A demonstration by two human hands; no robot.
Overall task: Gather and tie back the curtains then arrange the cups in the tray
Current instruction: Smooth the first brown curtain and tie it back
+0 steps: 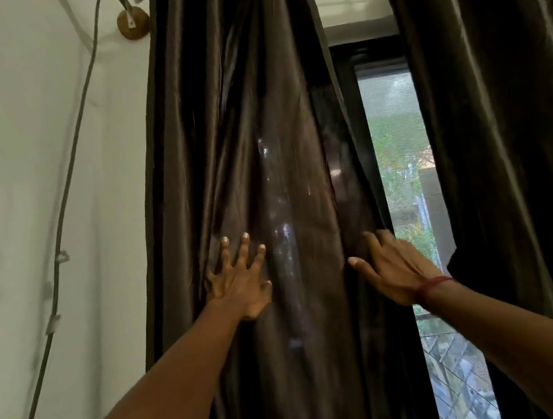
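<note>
Left hand [242, 287]: fingers spread and straight, palm pressed flat on the front of the left curtain [243, 144]. Nothing gripped.

Right hand [393, 266]: sits at the same curtain's window-side edge, with the thumb out on the front of the fabric. Its fingertips blur into the fold, so can't tell if it grips the edge or only touches it. Red thread [433, 285] is on that wrist.

Left curtain: dark brown and glossy, hanging full length in loose vertical folds, bunched between the two hands. Not tied.

Right curtain [498, 115]: same fabric, hanging at the right side, apart from both hands.

The window [398, 168] shows in the gap between the curtains, dark frame, greenery outside.

On the white wall [18, 135] to the left, a grey cable [69, 184] runs down in clips, with a round wooden mount [133, 24] near the curtain's top corner.
</note>
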